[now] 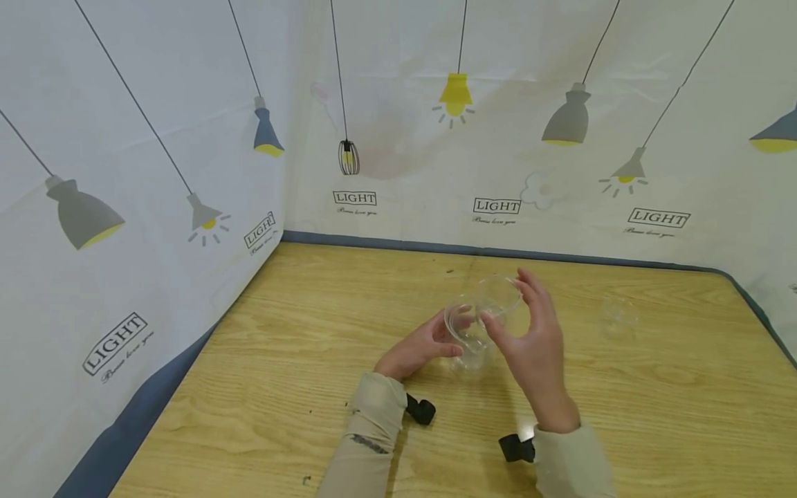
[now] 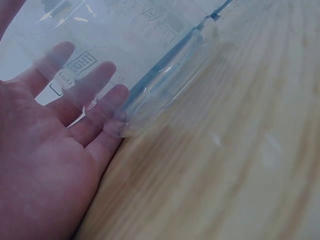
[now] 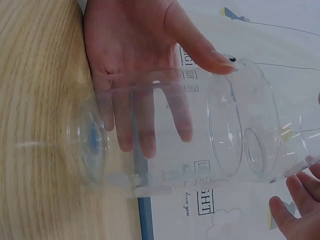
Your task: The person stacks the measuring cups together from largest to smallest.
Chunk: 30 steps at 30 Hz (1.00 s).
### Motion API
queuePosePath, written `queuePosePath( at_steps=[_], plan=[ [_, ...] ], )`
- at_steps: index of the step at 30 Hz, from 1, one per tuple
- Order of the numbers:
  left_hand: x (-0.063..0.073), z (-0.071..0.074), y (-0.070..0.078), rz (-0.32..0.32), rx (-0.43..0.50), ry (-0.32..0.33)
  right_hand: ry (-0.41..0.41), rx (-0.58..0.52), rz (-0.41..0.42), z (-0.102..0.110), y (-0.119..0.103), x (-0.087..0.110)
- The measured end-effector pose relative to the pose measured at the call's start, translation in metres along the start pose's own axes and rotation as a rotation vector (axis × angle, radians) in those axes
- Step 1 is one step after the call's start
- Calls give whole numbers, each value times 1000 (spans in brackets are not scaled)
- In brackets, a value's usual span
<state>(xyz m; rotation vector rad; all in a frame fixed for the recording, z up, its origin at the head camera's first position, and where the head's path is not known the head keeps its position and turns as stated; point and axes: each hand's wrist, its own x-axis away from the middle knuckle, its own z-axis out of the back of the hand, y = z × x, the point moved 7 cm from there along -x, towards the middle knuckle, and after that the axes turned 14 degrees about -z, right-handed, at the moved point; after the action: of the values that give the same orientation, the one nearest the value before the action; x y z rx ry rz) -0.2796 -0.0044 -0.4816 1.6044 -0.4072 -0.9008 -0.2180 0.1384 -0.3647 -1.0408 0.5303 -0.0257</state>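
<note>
One lower cup (image 1: 468,364), gripped by left hand (image 1: 422,347) — seemingly for steadiness; at its mouth, right hand (image 1: 537,346) held upper cup (image 1: 499,296).

left hand (image 2: 47,145) holding clear cup (image 2: 137,65) (fingers (image 2: 104,75) showing through wall), base near wooden tabletop (image 2: 235,145)
</note>
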Motion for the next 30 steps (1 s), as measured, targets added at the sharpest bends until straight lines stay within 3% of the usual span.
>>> queuePosePath(
  at_steps=[7, 13, 18, 25, 30],
  plan=[
    [2, 6, -12, 43, -38, 49, -9, 25, 36, -7, -3, 3],
    [3, 7, -14, 56, -6, 64, -35, 52, 31, -14, 0, 5],
    [4, 5, -10, 64, 25, 62, -43, 68, 39, -18, 0, 5],
    [5, 0, 7, 57, 30, 50, -46, 112, 52, -24, 5, 7],
    [4, 1, 3, 53, 39, 40, -51, 126, 62, -27, 7, 7]
  ],
)
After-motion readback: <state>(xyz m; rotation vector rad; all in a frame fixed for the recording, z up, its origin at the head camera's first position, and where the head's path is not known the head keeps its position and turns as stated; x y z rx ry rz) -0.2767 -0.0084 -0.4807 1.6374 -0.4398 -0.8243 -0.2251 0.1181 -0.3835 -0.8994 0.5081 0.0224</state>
